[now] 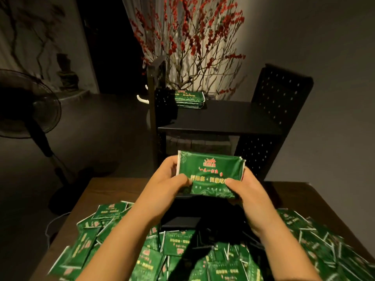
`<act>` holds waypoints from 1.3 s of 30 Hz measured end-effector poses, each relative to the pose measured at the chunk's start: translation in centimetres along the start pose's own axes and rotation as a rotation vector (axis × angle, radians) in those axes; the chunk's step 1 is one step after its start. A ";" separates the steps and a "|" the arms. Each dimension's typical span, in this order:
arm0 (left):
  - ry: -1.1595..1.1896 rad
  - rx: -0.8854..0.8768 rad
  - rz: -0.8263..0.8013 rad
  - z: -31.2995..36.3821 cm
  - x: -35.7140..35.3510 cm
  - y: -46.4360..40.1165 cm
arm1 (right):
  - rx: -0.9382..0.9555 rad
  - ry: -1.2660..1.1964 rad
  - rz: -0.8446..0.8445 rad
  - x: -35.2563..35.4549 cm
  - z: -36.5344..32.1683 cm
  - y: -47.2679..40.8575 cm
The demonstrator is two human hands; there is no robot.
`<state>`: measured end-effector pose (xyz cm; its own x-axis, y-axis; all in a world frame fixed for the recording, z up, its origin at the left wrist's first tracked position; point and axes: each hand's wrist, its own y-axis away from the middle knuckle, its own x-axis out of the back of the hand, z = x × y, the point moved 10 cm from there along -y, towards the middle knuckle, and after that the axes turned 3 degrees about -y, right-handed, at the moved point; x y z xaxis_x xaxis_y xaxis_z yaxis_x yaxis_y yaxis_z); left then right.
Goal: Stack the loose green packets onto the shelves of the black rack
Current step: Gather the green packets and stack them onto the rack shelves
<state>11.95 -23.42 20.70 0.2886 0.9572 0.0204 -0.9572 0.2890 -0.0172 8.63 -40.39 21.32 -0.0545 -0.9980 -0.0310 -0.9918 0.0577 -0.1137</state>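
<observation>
- The left hand (172,175) and right hand (242,186) together grip a small bundle of green packets (210,171), thumbs pressed on the top face and fingers curled under the short ends, held up above the far edge of the desk (97,191).
- The bundle looks to be several flat packets squared together; edges peek out at the right end, so it is not perfectly aligned.
- Risk, as I judge it: the wrappers look glossy and slick, so a loose squeeze during the carry could let the lower packets slide out and drop between desk and rack.
- The black rack (221,116) stands beyond the desk, well apart from the hands; its top shelf already carries a neat stack of packets (189,99) at the back left corner.
- Setting the new bundle on that stack off-square could tip or fan it, since smooth thin packets offer little friction.
- The rack has a flat matte shelf and perforated side panels; a lower shelf is too dark to read.
- A loose heap of packets (182,246) covers the wooden desk: thin rectangles, green with pale edges and printed lettering, overlapping at all angles.
</observation>
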 end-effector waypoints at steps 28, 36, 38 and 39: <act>0.563 0.859 0.355 -30.2 1.3 0.9 | -0.907 0.169 0.238 1.1 30.8 -1.6; 0.526 0.896 0.407 -31.7 1.7 0.9 | -0.845 0.305 0.197 -0.8 31.9 -4.1; 0.503 0.902 0.390 -32.3 1.6 0.7 | -0.827 0.350 0.197 -0.8 31.9 -4.4; 0.489 0.911 0.372 -32.5 1.4 0.6 | -0.814 0.372 0.195 -0.7 31.8 -4.6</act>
<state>12.49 -21.39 -11.75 -0.2362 0.9429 -0.2347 -0.5855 0.0547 0.8088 16.89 -39.16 -9.71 -0.1230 -0.9243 0.3614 -0.7289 0.3313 0.5992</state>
